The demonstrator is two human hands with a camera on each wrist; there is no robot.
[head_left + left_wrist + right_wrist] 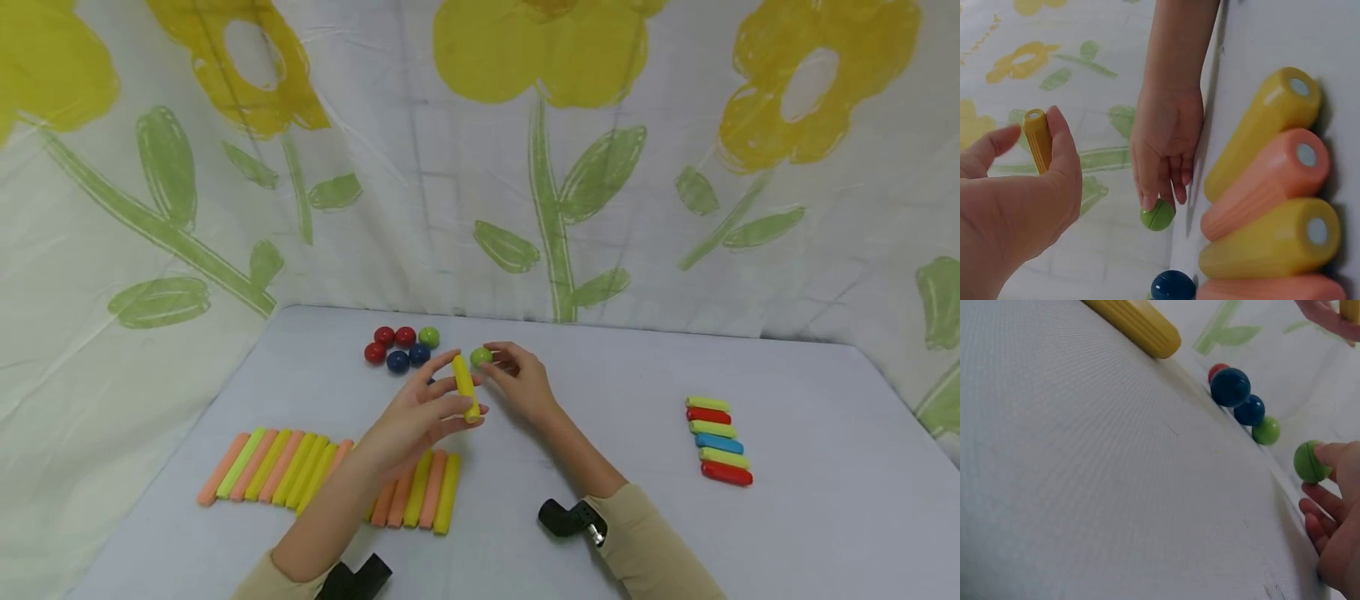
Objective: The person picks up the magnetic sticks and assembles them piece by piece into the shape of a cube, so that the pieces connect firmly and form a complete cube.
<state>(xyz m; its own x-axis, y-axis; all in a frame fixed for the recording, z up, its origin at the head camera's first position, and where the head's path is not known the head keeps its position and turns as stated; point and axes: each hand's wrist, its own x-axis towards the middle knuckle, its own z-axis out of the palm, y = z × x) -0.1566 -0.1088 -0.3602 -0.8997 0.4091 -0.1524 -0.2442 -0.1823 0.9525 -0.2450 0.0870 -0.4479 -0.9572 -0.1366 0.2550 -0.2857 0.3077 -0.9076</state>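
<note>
My left hand [416,412] holds a yellow ribbed rod [466,388] between thumb and fingers, raised above the table. In the left wrist view the rod [1037,139] shows a pale disc at its end. Just to the right, my right hand [527,388] pinches a green ball [481,357] with thumb and fingertips. A seam runs round this ball [1310,462] in the right wrist view. Under my left forearm lies a row of yellow, orange and green rods [447,496]; the arm hides its middle.
Red balls [384,336], dark blue balls [398,362] and another green ball [429,337] cluster at the back of the white table [615,400]. Several short red, blue and pale green rods [718,443] form a column on the right. A flower-printed cloth [405,208] hangs behind.
</note>
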